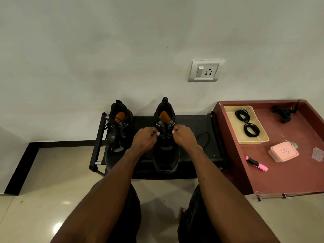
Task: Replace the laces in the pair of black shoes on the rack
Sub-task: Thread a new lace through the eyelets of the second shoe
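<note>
Two black shoes with orange insoles stand on a low black rack (196, 123), heels toward the wall. The left shoe (118, 135) has loose black laces hanging from it. Over the right shoe (165, 151) both my hands work near the tongue. My left hand (145, 137) pinches a black lace end on the shoe's left side. My right hand (184, 136) pinches the lace on its right side. A loop of black lace (204, 139) lies on the rack to the right of that shoe.
A maroon table (280, 172) stands right of the rack. On it are a beige tray (231, 127) with two coiled black laces (242, 115), a pink box (283, 153), a pink marker (256, 163), keys and a black object. A wall socket (205, 71) is above.
</note>
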Tool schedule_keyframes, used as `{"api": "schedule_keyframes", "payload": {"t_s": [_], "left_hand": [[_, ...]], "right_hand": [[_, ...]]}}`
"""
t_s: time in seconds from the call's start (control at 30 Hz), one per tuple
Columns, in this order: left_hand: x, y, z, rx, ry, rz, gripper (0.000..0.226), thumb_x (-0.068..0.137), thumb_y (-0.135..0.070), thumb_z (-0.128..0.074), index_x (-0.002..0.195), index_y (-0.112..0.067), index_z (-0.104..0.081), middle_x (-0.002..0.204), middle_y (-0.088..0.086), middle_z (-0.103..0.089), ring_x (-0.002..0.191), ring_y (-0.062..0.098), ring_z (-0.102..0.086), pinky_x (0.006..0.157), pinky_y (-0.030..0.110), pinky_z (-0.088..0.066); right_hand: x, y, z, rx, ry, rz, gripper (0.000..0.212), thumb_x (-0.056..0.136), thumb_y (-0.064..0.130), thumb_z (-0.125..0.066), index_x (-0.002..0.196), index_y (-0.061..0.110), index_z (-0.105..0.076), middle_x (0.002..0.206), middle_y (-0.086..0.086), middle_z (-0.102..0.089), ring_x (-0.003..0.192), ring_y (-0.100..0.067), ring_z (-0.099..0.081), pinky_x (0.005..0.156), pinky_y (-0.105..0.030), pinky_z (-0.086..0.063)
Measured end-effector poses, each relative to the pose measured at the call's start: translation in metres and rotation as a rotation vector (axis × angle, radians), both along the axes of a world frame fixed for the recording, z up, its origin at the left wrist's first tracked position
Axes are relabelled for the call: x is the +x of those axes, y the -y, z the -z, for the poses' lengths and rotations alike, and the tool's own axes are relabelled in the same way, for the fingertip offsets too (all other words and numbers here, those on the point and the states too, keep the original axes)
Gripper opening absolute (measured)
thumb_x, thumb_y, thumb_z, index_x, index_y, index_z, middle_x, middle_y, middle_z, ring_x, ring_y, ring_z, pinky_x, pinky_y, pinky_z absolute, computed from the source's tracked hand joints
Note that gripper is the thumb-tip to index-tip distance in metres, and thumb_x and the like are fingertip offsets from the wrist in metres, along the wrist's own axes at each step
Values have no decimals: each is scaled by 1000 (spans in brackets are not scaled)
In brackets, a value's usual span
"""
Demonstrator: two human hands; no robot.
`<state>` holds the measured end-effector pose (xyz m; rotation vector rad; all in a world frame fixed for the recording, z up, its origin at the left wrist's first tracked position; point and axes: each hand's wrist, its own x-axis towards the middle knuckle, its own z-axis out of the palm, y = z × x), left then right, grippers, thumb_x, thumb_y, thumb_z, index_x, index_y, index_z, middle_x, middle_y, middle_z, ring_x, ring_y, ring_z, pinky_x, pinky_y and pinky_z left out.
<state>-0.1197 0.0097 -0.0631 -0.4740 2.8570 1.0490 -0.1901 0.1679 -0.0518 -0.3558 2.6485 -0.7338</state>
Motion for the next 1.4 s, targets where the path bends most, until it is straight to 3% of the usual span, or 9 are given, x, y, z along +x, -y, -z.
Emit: {"api": "schedule_keyframes", "payload": {"t_s": [0.4,0.53,0.63,0.7,0.8,1.0,1.1,1.23,1.4], "left_hand": [[0,10,1,14,2,-81,19,99,-30,-59,82,-22,-59,79,-2,-64,73,15,-60,63,29,-45],[9,13,-2,32,9,-119,21,99,-32,-59,82,-19,-60,77,0,-63,66,12,-56,55,26,-39],[17,22,-9,129,23,-129,26,98,-34,-60,84,-13,-64,74,4,-63,62,14,-54,57,27,-43],[23,20,-22,311,65,-85,24,99,-30,-60,86,-10,-65,69,3,-62,59,13,-53,54,26,-42],[31,6,-37,627,181,59,19,99,-18,-58,94,-5,-70,76,10,-69,62,18,-61,53,25,-47],[45,10,-40,783,577,388,32,93,5,-53,123,7,-64,127,19,-66,116,26,-64,102,33,-51],[36,13,-41,587,189,162,47,85,5,-55,126,-16,-66,129,3,-65,125,20,-57,108,42,-46],[25,3,-46,1035,-138,93,70,81,9,-55,145,-18,-43,134,0,-63,129,13,-55,103,29,-47],[28,-3,-46,847,-162,40,22,89,-11,-71,111,-11,-72,94,-2,-74,94,13,-67,93,30,-53]], "right_hand": [[-7,-5,5,14,38,118,26,93,14,-49,68,12,-51,87,-14,-62,80,-33,-58,68,-34,-41],[-9,-8,6,45,69,81,20,98,16,-49,91,3,-63,107,-19,-66,100,-37,-61,75,-34,-44],[-2,-12,-5,33,-151,155,20,96,22,-56,106,6,-61,110,-15,-64,105,-37,-57,84,-40,-46],[9,-9,-17,-80,-112,234,19,97,26,-56,101,8,-57,101,-13,-65,95,-33,-59,78,-39,-47],[30,3,-30,-355,365,193,28,100,31,-55,87,8,-62,86,-10,-71,75,-22,-64,73,-36,-50],[42,2,-56,-1080,537,334,14,96,2,-56,110,5,-55,76,-9,-66,63,-21,-65,60,-31,-55],[37,-9,-62,-1199,489,329,7,98,4,-53,100,10,-56,69,-5,-60,51,-18,-53,49,-28,-44],[39,-8,-60,-1082,511,201,4,98,7,-54,97,10,-55,61,-1,-48,45,-13,-35,43,-25,-26],[26,-15,-55,-1124,461,315,10,96,7,-58,87,12,-57,59,0,-48,42,-11,-32,41,-23,-23]]}}
